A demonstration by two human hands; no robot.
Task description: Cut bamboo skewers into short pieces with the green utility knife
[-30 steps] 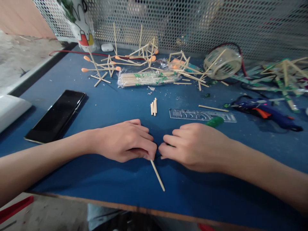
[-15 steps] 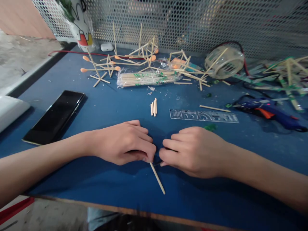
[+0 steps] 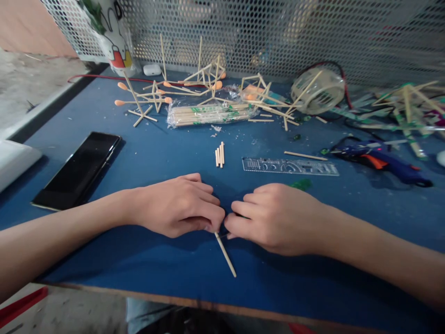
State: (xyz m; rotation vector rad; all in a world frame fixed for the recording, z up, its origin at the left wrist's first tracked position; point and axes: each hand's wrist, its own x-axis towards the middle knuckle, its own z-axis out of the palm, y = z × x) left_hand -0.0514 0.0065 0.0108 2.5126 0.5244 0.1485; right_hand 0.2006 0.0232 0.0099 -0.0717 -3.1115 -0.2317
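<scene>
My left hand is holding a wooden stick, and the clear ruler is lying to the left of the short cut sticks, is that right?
Not quite: the clear ruler lies to the right of the short cut sticks, as the head view shows. Your left hand is indeed holding a wooden stick.

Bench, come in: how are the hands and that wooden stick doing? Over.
Left hand pinching wooden stick. Right hand closed alongside, mostly hidden thin object at its fingertips. Clear ruler, short sticks lying beyond both hands.
</scene>
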